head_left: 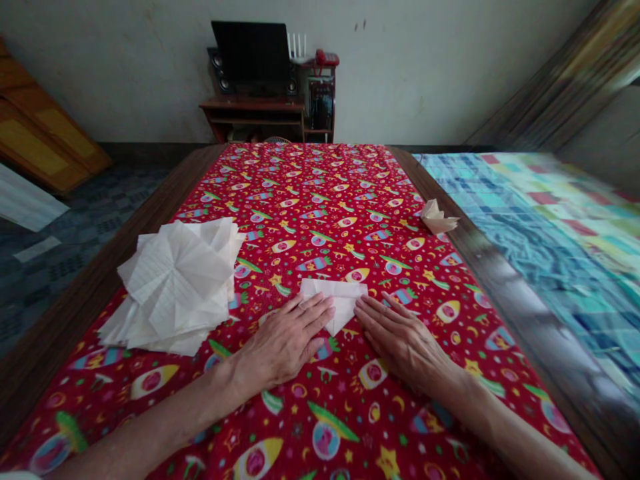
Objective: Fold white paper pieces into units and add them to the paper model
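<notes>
A pale wall (pixel 425 80) closes the room at twelve o'clock; one bed (pixel 525 220), covered in blue and bright patches, lies at two; before me runs one long table (pixel 480 267) with a dark wooden rim, spread with one red printed cloth (pixel 300 213); one wooden cabinet (pixel 45 120) stands at ten, and one desk (pixel 253 105) near twelve, past the table's far end; on it are one black screen (pixel 253 57) and two speakers (pixel 219 70); one pile (pixel 175 273) of creased pale sheets, too overlapped for me to count, lies at ten on the cloth; my left hand (pixel 293 333) rests palm down, flat, over the left part of one white paper (pixel 345 308); my right hand (pixel 400 337) is flat too, fingers together, fingertips at its right edge; that paper lies at twelve, its point toward me; one small folded piece (pixel 440 219) sits at one, near the cloth's right edge.
</notes>
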Tool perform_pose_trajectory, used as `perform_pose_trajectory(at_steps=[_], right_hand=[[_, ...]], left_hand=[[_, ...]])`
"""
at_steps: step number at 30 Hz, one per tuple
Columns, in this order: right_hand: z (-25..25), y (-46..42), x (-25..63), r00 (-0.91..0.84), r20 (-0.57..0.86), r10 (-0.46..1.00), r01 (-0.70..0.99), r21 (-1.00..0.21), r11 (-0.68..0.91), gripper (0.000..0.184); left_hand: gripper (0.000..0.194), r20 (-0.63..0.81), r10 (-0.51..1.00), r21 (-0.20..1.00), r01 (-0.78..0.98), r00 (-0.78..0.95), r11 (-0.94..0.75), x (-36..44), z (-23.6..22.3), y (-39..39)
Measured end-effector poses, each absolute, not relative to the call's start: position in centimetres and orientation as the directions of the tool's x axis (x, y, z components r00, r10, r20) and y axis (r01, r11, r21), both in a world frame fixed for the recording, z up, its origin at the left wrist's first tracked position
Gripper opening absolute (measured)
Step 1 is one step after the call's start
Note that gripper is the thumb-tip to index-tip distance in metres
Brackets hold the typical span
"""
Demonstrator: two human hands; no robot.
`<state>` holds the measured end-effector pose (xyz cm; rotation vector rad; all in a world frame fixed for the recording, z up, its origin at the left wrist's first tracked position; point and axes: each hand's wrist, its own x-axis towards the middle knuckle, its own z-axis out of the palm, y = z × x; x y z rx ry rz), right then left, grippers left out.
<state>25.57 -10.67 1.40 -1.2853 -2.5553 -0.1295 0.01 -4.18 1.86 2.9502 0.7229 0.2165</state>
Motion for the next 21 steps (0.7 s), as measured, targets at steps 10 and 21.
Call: perform_pose_trajectory(at_steps=[10,21], right_hand=[[2.1,-8.4,24.5,-0.39,0.417,0.821,0.856,-0.165,0.49,0.02],[1.7,-6.1,24.8,-0.248,0.332,0.91,0.872,-0.332,0.359,0.041]], left_hand=[[0.029,0.364,0.539,0.199,0.502,0.759,-0.841,-1.7,1.9,-2.9],[0.054,0.183,0.641,0.255,0.593,0.746,-0.763,1.4,3.0,2.5]])
